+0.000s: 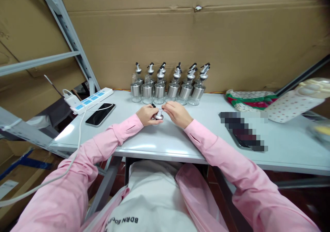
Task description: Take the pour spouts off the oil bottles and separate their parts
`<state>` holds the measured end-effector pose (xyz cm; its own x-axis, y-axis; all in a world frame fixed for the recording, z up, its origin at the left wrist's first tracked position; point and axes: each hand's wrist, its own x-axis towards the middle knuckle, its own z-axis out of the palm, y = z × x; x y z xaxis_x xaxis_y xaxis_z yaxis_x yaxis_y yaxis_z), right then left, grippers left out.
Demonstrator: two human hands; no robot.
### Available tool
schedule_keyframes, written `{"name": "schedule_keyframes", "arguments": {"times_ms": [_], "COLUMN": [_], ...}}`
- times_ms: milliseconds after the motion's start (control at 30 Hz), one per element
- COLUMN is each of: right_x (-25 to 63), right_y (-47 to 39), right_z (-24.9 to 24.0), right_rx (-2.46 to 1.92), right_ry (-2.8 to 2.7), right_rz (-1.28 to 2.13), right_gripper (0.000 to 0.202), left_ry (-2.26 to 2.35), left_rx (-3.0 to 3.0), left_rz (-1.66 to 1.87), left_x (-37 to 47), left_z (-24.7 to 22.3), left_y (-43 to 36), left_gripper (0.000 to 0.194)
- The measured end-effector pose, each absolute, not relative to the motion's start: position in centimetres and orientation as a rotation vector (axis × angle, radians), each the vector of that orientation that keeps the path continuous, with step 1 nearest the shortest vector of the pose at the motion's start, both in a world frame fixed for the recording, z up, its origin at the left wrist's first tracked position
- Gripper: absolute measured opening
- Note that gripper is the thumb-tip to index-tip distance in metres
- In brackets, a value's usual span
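Silver-and-black pourer top, small, flared base (pixel 159 115), in the left hand (pixel 147 115), above the pale grey counter (pixel 160 146), near side of the clear glass bottles with brushed-metal sleeves (pixel 159 91); left fingers curled closed round it; right hand (pixel 178 114) nearly closed, fingertips at its side, firm pinch or mere touch cannot be told; two front-row bottles at the left end show bare necks; judged light and stiff, smooth finish perhaps slippery; best held by the wide base, sparing the thin spout and lever.

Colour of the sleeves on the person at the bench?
Pink on both sleeves, clearest in the head view.
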<state>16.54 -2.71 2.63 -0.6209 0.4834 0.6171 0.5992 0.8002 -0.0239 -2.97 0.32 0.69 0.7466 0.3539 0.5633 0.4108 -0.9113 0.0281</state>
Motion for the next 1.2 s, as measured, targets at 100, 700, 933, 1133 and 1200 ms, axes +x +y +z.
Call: {"name": "schedule_keyframes", "arguments": {"times_ms": [100, 700, 933, 1133, 1200], "right_x": [16.5, 19.3, 20.8, 19.6, 18.7], "right_y": [-2.9, -0.1, -0.1, -2.1, -2.2], "right_z": [3.0, 2.7, 3.0, 3.3, 2.7], "right_rx": [-0.830, -1.169, -1.229, -0.983, -0.937], "right_ry": [-2.363, -1.742, -2.275, -2.600, -2.627], "right_rz": [-0.275, 0.627, 0.516, 0.660, 0.599], "right_gripper": [0.040, 0.022, 0.017, 0.018, 0.017], "left_ry": [-0.653, -0.683, -0.744, -0.682, -0.670], "left_rx": [-2.798, -2.849, -2.943, -2.960, -2.944], "left_rz": [-0.903, -0.996, -0.849, -0.863, -0.891], "left_x": [-2.9, -2.7, -2.2, -2.1, -2.2], "left_z": [0.7, -0.4, -0.5, -0.3, -0.4], "left_y": [0.2, 0.2, -0.1, -0.5, -0.4], "left_gripper": [0.041, 0.045, 0.038, 0.037, 0.038]}}
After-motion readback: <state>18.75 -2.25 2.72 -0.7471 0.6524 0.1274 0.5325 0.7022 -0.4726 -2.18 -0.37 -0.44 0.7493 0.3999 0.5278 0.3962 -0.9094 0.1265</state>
